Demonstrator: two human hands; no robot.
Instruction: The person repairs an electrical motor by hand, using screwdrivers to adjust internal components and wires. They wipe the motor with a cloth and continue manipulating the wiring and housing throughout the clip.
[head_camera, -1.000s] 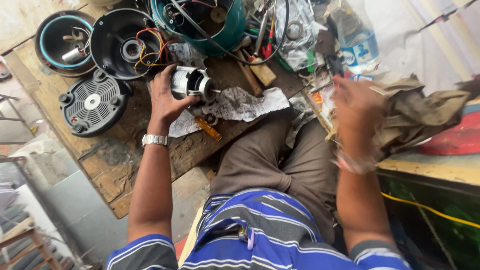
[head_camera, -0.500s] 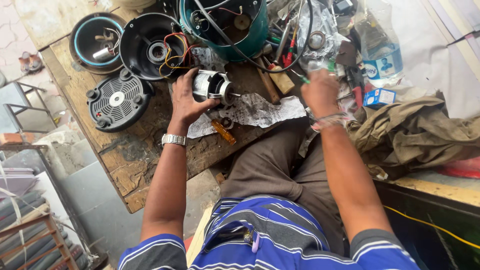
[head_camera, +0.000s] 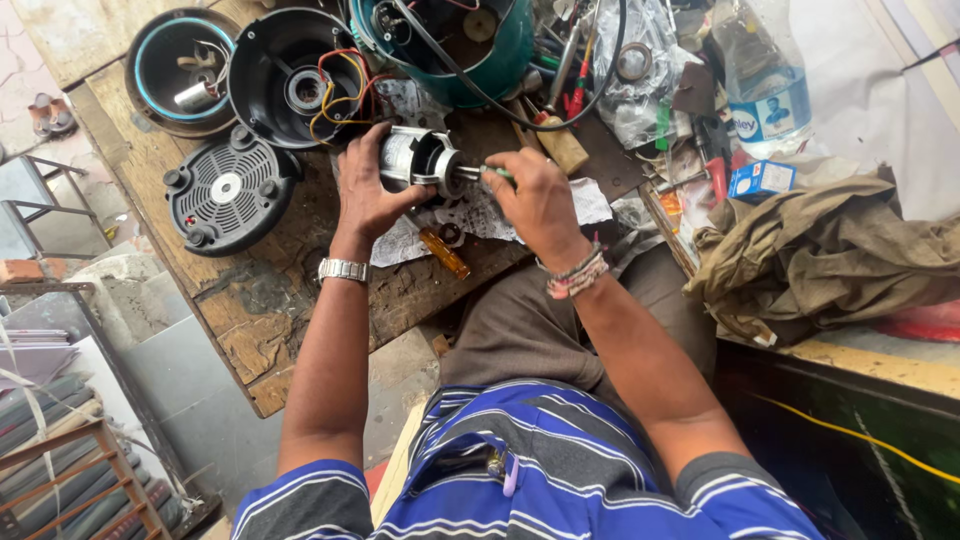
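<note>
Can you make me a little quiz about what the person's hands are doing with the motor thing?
1. Which hand grips the small motor?
2. True or false: the right hand holds a green-handled tool at the motor's shaft end.
3. What lies under the motor: A) crumpled paper, B) a plate, C) a towel?

Key: 1. The left hand, the one with the wristwatch. 2. True. 3. A.
</note>
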